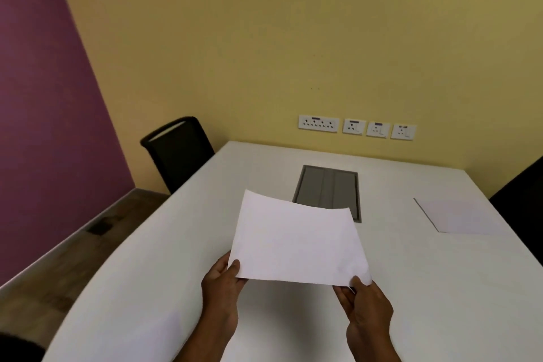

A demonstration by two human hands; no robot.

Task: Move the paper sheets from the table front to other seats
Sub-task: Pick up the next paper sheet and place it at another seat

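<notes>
A white paper sheet (296,241) is held up above the white table (147,258), slightly curved. My left hand (221,285) pinches its near left corner and my right hand (365,303) pinches its near right corner. A second white sheet (458,216) lies flat on the table at the right, in front of a black chair (523,194) at the right edge. Another sheet (160,332) seems to lie flat at the near left of the table, faint against the surface.
A grey cable hatch (327,189) is set into the table's middle, partly behind the held sheet. A black chair (177,150) stands at the far left corner. Wall sockets (357,126) line the yellow wall beyond the table. Wooden floor lies to the left.
</notes>
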